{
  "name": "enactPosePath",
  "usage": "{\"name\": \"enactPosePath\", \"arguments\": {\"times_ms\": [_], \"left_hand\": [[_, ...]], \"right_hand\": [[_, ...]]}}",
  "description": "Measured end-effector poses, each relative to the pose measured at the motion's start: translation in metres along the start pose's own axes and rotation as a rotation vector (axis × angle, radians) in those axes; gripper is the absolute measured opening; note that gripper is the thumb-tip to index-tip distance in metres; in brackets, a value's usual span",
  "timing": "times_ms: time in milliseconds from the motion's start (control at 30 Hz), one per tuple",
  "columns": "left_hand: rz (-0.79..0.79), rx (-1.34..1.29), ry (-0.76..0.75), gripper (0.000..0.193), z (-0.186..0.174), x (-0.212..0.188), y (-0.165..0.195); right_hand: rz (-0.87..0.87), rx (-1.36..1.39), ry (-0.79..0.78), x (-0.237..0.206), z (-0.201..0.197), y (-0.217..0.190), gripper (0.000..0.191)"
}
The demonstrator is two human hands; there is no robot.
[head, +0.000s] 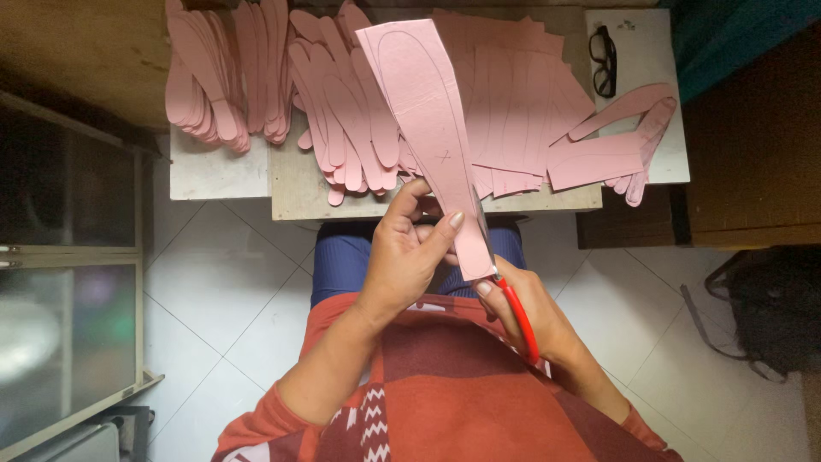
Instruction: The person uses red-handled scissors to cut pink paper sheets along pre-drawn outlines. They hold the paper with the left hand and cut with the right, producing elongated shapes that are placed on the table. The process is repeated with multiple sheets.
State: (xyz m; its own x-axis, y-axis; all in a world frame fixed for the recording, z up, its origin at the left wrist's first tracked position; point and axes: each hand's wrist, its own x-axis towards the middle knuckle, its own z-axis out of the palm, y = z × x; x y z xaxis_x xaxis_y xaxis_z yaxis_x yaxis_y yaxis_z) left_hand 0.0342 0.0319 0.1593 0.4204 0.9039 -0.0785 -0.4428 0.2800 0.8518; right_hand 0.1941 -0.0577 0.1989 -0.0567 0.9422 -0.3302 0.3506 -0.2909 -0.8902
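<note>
My left hand (409, 250) grips a long pink paper strip (428, 120) with a drawn outline on it, holding it upright over my lap. My right hand (530, 312) is closed on red-handled scissors (516, 312), whose blades run up along the strip's right edge near its lower end. Stacks of cut pink shapes (342, 120) lie on the wooden table (295, 188) in front of me.
More pink cutouts (218, 77) are piled at the table's left, uncut pink sheets (522, 103) in the middle, and offcuts (616, 145) at the right. Black glasses (604, 60) rest on a white board. A dark bag (770, 308) sits on the tiled floor at right; a glass cabinet (68, 282) stands at left.
</note>
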Motion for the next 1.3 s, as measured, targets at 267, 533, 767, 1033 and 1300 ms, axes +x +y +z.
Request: {"name": "enactPosePath", "arguments": {"times_ms": [267,533,767,1033,1300], "left_hand": [[0.004,-0.018,0.008,0.041,-0.001,0.001,-0.003],[-0.006,-0.076,-0.026,0.037,-0.004,0.008,-0.004],[0.136,0.020,0.054,0.032,-0.009,0.019,0.001],[0.099,0.022,0.015,0.027,0.000,0.008,-0.003],[0.111,0.031,0.025,0.024,-0.003,0.011,-0.009]], "right_hand": [[0.006,-0.102,0.105,-0.001,0.007,0.007,0.036],[-0.010,-0.172,0.199,0.002,0.015,0.026,0.024],[0.009,-0.094,0.088,-0.002,0.009,0.029,0.025],[-0.009,-0.072,0.033,0.000,0.002,0.019,0.050],[-0.208,-0.150,0.166,0.000,0.012,0.036,0.033]]}}
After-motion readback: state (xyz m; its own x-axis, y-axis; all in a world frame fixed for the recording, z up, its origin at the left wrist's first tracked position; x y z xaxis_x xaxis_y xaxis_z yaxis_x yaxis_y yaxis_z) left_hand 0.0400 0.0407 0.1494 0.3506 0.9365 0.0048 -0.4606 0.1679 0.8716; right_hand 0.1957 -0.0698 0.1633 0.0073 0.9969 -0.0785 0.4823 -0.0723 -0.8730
